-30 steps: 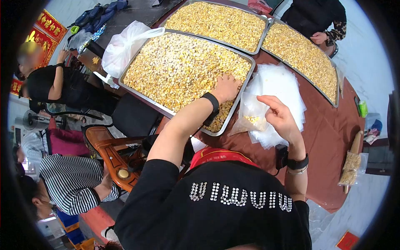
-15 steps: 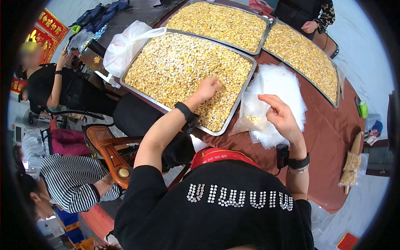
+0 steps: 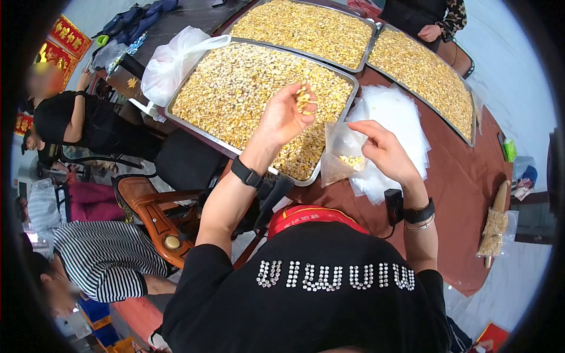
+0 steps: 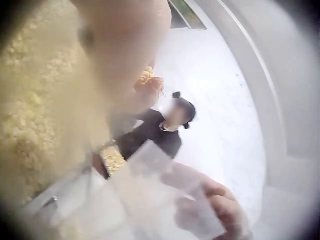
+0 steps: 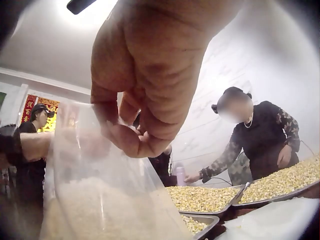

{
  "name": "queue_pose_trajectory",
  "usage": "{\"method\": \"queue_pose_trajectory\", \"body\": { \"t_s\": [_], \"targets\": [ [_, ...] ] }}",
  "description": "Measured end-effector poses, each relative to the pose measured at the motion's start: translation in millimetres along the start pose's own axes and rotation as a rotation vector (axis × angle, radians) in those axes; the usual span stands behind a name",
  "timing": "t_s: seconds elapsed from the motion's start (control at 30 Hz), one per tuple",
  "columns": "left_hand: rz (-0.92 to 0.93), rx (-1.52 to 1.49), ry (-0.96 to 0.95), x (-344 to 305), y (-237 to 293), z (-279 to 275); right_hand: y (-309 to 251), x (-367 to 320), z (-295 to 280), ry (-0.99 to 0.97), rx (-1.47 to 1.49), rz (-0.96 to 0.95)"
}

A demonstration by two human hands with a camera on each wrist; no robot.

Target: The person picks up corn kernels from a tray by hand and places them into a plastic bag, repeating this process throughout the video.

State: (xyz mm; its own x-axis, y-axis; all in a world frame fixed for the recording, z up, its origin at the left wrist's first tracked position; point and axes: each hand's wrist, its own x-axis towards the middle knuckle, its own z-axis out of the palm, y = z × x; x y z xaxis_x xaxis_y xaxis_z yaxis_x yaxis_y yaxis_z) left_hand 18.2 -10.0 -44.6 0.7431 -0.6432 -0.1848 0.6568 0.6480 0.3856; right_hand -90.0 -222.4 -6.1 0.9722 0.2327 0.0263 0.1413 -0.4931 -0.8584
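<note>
My left hand is raised over the near metal tray, its curled fingers holding a small handful of yellow kernels. Loose kernels spread across that tray. By the tray's right edge, my right hand pinches the upper edge of a clear plastic bag between thumb and fingers. Some yellow kernels lie inside the bag. In the right wrist view the same bag hangs from the fingertips. The left wrist view is blurred, with kernels showing at my left fingers.
A stack of flat clear bags lies on the brown tablecloth. Two more kernel trays stand behind, their contents heaped. A knotted white bag sits left. A filled bag lies far right. Other people stand or sit around.
My left hand has come out of the kernels in the tray, risen with a handful, and turned toward the bag. My right hand keeps its hold, moving slightly left with the bag.
</note>
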Motion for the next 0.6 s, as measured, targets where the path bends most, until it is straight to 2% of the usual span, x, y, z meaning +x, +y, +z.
{"method": "queue_pose_trajectory", "body": {
  "t_s": [0.07,0.17,0.23,0.3,0.37,0.4,0.5,0.6],
  "targets": [
    [0.009,0.090,-0.046,-5,-11,32,2,1,0,0.005,0.003,-0.004],
    [0.025,0.281,-0.163,-5,-29,47,5,1,1,0.035,0.011,-0.025],
    [0.069,0.694,-0.079,-8,-42,60,2,0,-2,0.005,-0.013,0.051],
    [0.070,0.799,-0.068,-9,-50,58,4,-2,-3,0.019,-0.020,0.046],
    [0.224,1.038,-0.231,-7,-53,51,4,-4,-4,0.029,-0.026,0.040],
    [0.243,1.142,-0.238,-8,-52,51,3,-5,-5,0.042,0.016,0.046],
    [0.228,1.258,-0.187,-11,-55,53,3,-3,-4,0.052,0.064,0.056],
    [0.234,1.338,-0.251,-12,-53,49,5,-3,-5,0.047,0.041,0.047]
  ]
}}
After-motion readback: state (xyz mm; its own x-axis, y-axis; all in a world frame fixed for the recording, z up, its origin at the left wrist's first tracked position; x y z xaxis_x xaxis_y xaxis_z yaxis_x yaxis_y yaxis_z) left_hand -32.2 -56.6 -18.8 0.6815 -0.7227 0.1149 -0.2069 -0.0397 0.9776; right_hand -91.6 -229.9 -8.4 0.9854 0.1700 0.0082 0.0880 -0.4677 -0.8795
